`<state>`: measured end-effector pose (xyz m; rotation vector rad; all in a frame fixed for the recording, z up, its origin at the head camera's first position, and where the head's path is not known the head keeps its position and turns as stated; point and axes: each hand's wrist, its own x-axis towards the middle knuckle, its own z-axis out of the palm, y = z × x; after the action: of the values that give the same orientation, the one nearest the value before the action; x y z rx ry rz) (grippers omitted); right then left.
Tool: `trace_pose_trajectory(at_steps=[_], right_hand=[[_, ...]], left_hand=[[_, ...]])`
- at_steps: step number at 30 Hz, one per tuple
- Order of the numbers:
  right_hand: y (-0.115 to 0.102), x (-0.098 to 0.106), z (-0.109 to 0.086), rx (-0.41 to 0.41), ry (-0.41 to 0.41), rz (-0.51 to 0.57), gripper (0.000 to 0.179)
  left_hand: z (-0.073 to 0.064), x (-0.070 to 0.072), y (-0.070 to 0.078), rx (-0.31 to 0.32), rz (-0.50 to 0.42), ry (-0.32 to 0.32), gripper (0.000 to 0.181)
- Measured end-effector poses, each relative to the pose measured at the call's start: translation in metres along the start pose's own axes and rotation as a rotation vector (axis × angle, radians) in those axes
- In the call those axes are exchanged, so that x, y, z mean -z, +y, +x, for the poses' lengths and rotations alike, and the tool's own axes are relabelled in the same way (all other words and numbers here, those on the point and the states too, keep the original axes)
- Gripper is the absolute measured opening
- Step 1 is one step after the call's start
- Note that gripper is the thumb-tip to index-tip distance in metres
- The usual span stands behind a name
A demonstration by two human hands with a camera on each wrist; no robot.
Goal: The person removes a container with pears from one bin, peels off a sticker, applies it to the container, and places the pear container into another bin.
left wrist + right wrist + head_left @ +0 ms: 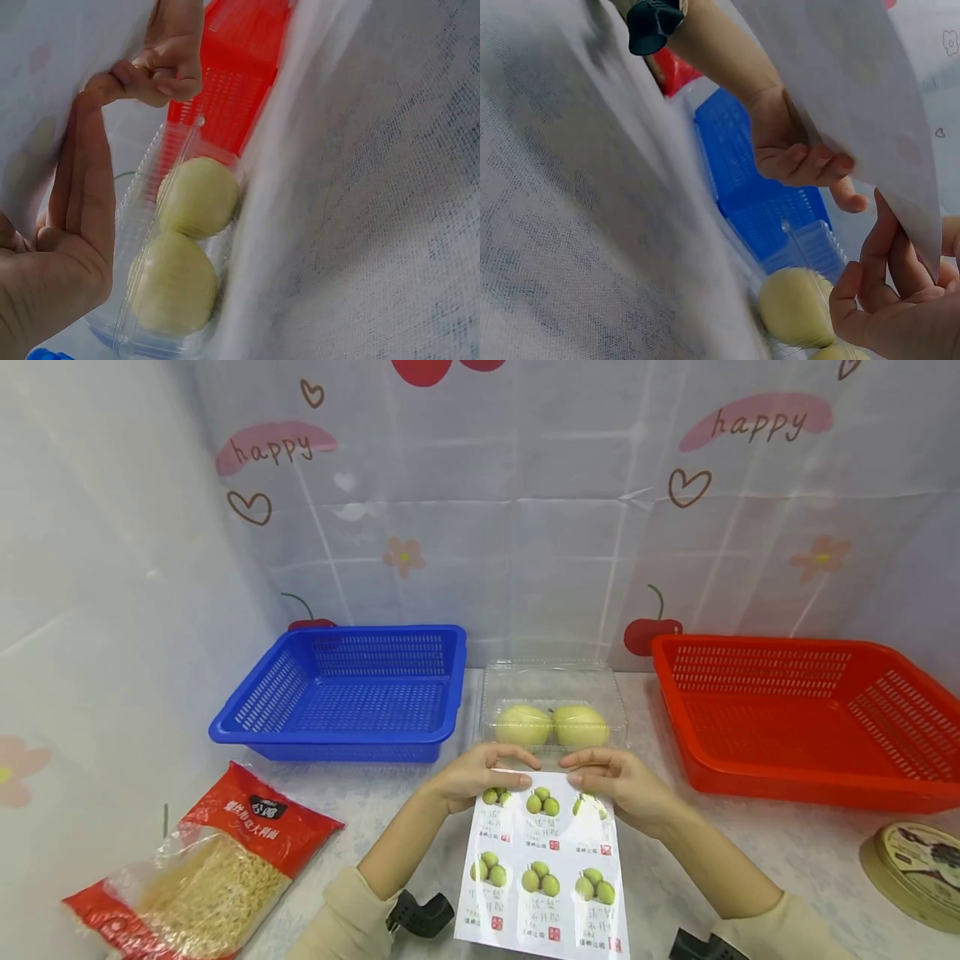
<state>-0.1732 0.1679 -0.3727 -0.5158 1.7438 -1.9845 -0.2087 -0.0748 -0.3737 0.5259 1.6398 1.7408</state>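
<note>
A white sheet of stickers (547, 868), printed with green pears and lettering, is held up in front of me. My left hand (483, 774) pinches its top left corner, and my right hand (622, 787) pinches the top right. In both wrist views the thumbs and fingers press the sheet from its two sides. Just beyond the hands stands a clear plastic clamshell box (551, 681) with its lid raised. Two pale yellow-green pears (581, 725) lie in it, seen also in the left wrist view as round pears (176, 281).
At the back left sits a blue basket (337, 743), and a red basket (810, 777) stands at the right. A red pasta bag (217, 877) lies front left. A round tin (918, 868) rests near the right edge. A printed curtain (510, 543) hangs behind.
</note>
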Motion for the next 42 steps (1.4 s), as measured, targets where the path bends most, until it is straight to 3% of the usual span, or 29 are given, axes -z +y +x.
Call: trace_pose_trajectory(at_steps=[5,10,19,23,27,31,35,38,42], right_hand=[[0.000,0.002,-0.001,-0.018,0.034,0.039,0.020],[-0.001,0.001,-0.001,-0.022,0.059,0.013,0.020],[-0.002,0.003,-0.001,-0.121,-0.026,0.084,0.046],[-0.001,0.002,-0.002,-0.119,-0.032,0.078,0.057],[0.003,-0.004,-0.001,-0.042,0.056,-0.124,0.063],[0.010,-0.015,0.001,0.205,0.226,-0.533,0.057],[0.016,-0.023,0.001,0.404,0.414,-0.862,0.034],[0.017,-0.027,-0.001,0.445,0.414,-0.920,0.023],[0.016,-0.029,-0.002,0.413,0.316,-0.881,0.022]], left_hand=[[-0.001,0.004,-0.001,0.027,-0.068,-0.026,0.043],[-0.003,0.005,0.000,0.020,-0.016,-0.118,0.048],[-0.004,0.003,0.004,-0.040,0.085,-0.076,0.046],[-0.005,0.001,0.007,-0.052,0.138,-0.074,0.045],[-0.006,0.000,0.009,-0.038,0.194,-0.087,0.039],[-0.006,-0.001,0.008,-0.033,0.216,-0.084,0.032],[-0.005,-0.001,0.006,-0.058,0.213,-0.072,0.029],[-0.004,0.000,0.005,-0.074,0.208,-0.078,0.028],[-0.005,0.000,0.006,-0.084,0.191,-0.100,0.026]])
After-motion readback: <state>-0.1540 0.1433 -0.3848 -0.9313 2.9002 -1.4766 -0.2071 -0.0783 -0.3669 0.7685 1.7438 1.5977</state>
